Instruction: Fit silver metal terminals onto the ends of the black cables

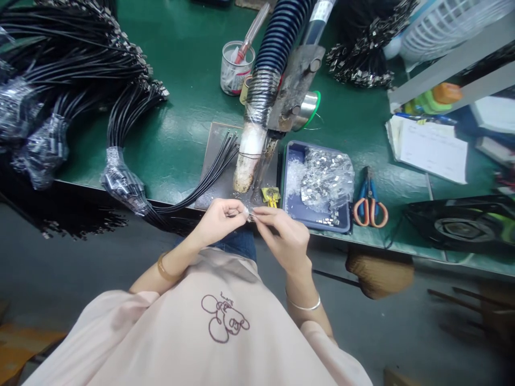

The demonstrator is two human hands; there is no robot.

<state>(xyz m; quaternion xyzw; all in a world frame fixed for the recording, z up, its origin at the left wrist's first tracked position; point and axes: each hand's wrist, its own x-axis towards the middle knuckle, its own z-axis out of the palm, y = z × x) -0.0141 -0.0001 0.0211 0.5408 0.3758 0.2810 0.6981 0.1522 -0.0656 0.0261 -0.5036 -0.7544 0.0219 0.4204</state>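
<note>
Here, the left hand (223, 220) and right hand (285, 234) nearly meet, fingers (269, 214) pinching a blurred small piece (250, 215).

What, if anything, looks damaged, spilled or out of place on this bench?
The dark hose looks worn: its white end is stained brown at the mouth, and clear wrap above suggests a patch. Tiny pale specks also seem scattered on the dark board nearby, perhaps stray debris.
</note>
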